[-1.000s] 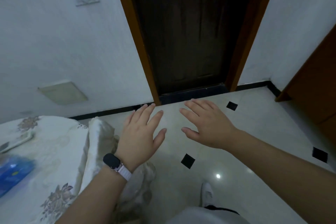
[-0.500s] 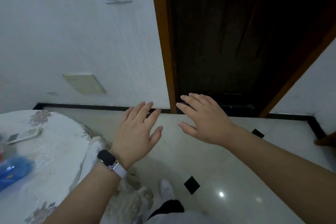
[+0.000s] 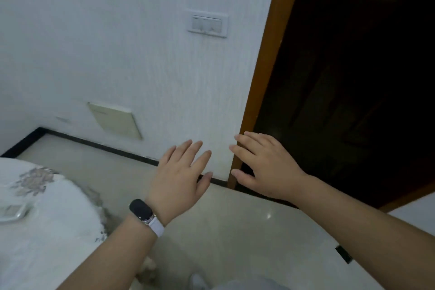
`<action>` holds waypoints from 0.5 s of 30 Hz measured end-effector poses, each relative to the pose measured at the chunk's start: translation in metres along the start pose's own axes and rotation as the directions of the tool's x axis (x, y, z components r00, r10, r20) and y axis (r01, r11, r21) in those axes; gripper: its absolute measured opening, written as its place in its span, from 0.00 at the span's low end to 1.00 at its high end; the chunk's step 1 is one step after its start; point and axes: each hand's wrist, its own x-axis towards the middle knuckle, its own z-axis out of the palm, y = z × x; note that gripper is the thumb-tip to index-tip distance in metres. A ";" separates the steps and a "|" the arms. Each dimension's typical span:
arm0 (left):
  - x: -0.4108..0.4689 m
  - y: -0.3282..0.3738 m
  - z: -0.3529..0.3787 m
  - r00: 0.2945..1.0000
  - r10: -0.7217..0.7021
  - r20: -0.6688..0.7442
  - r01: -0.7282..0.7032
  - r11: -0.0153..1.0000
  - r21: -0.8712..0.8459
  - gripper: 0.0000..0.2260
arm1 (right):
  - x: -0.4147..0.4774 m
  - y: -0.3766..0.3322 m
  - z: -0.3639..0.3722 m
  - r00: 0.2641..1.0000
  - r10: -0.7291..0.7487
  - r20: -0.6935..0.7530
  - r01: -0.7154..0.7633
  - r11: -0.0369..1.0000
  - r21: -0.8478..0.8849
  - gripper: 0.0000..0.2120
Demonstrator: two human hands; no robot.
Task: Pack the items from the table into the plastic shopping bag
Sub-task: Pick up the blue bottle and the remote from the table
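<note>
At the far left edge, one white remote control (image 3: 11, 212) lies on the round counter draped in white flowered cloth (image 3: 47, 242). The view has swung left since half a second ago: less counter shows, and the one dark wooden door (image 3: 353, 77) sits further right. Two hands hover side by side above the floor, left hand (image 3: 181, 179) and right hand (image 3: 266, 167), fingers straight, spread, holding nothing. One black smartwatch (image 3: 141, 209) sits on the left wrist, below one white wall switch plate (image 3: 207, 23).

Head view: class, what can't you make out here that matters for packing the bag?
- Shopping bag: nowhere in the head view.
- Table: head view, cut off by the left edge.
- White flat item on it: head view, blurred, cut by the left edge.
- Door: too dark for detail.
</note>
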 end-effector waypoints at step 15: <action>0.024 -0.144 0.022 0.900 -0.424 0.100 0.393 0.889 0.235 0.19 | 0.238 -0.008 0.078 0.890 -0.443 -0.105 0.454 0.882 0.128 0.27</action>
